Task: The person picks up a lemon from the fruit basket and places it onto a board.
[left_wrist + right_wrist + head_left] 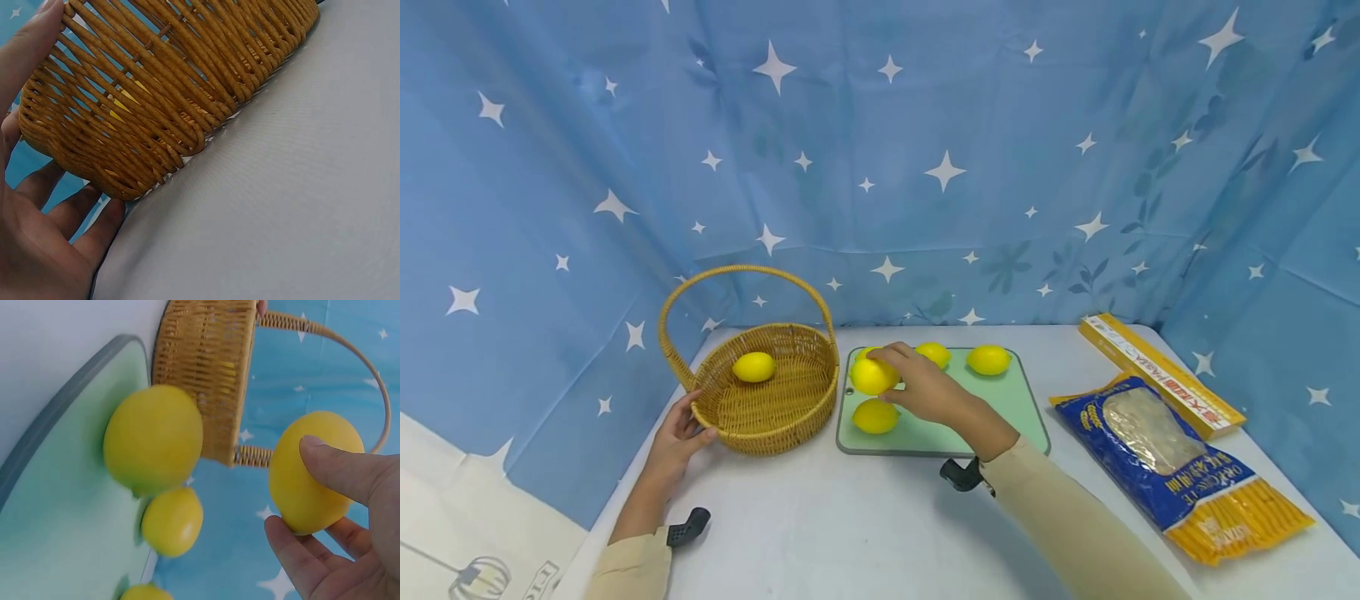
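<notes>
A wicker basket (775, 421) with a tall arched handle stands at the left, and a lemon (753, 367) lies inside it. My left hand (674, 440) holds the basket's near left side, thumb at the rim and fingers along the outer wall (137, 100). Between the thumb and fingers of my right hand (925, 387) is another lemon (315, 472), raised above the left part of a green cutting board (955, 417). Below it on the board rests a lemon (875, 416). More lemons sit along the far side, one (865, 353) partly hidden by the held lemon and hand.
To the right of the board lies a blue and yellow pasta bag (1172, 458). Behind it is a long yellow pasta box (1161, 375). A blue star-patterned curtain (880, 167) encloses the back and sides of the white table (820, 533).
</notes>
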Motion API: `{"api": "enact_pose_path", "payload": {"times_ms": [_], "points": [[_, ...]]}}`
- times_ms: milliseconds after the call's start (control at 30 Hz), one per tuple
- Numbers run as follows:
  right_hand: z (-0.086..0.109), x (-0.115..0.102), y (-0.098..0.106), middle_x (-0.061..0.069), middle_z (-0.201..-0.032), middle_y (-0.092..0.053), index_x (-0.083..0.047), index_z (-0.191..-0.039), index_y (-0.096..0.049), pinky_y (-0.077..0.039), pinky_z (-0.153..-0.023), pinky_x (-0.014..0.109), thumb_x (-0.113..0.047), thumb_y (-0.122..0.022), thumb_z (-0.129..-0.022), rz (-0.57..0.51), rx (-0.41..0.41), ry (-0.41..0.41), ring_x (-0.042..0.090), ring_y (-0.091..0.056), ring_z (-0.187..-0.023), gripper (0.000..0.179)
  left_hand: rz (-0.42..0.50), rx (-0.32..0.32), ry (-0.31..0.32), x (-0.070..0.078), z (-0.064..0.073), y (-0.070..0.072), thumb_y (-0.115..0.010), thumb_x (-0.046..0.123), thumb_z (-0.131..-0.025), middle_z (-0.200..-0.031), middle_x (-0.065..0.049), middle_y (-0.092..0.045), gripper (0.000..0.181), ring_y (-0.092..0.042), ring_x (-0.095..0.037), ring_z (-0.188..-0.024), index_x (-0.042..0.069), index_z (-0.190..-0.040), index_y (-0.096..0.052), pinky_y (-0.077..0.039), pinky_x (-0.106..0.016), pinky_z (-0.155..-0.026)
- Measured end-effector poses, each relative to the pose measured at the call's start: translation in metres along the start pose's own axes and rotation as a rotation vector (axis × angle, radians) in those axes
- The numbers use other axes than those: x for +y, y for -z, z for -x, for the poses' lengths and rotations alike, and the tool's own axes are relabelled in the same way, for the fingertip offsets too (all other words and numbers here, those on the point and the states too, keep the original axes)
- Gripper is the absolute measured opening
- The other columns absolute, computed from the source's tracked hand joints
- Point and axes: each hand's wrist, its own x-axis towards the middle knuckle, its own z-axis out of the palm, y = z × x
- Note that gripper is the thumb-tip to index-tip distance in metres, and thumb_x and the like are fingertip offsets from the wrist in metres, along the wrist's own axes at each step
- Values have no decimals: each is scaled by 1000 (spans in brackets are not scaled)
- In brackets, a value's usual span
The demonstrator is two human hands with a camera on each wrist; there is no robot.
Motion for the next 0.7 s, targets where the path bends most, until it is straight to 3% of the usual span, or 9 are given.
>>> {"api": "enact_pose_path", "payload": {"times_ms": [333,700], "points": [[22,24,3,1,-135,-50,-16,-141,-48,-48,-97,39,-15,-77,-85,1,68,-10,21,-51,-119,63,21,-3,1,1,2,-1,-66,6,-92,-162,-13,-10,79,-17,-37,-144,15,-155,-19,-23,-42,-111],[43,43,1,7,-141,-46,-13,-142,-48,-49,-96,46,-12,-78,-84,-23,69,-66,29,-49,-124,66,34,-2,-8,1,1,-1,-67,4,-91,-161,-14,-10,79,-17,-38,-144,14,-155,-20,-28,-32,-109]]}}
